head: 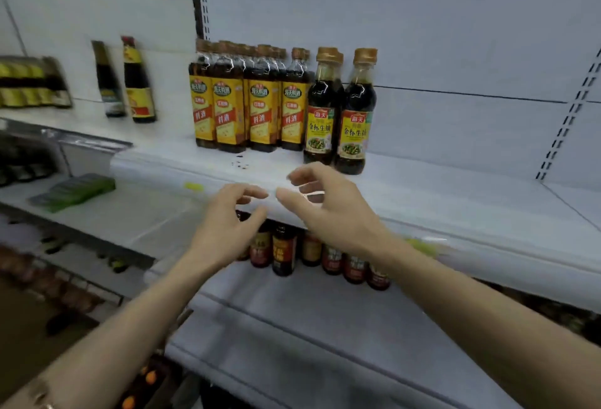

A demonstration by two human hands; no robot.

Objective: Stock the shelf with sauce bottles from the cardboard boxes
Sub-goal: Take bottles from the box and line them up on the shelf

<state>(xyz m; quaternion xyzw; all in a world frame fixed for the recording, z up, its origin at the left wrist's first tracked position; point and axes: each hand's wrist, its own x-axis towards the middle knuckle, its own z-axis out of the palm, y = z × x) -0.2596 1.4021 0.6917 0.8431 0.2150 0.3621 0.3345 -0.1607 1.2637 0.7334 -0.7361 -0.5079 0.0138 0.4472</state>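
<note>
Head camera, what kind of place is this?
Most likely a grocery store aisle: white metal shelves, rows of identical sauce bottles facing out, and slotted uprights for adjustable shelving.

Two soy bottles [338, 116] stand right of wine bottles [247, 99] on the shelf [455, 194].

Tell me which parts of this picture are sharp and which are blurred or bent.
Head view: the yellow-labelled dark sauce bottles at the centre are sharp; the two dark bottles on the left shelf are smeared by motion; the white metal shelf edge curves from the wide lens; both empty hands look slightly soft.
</note>
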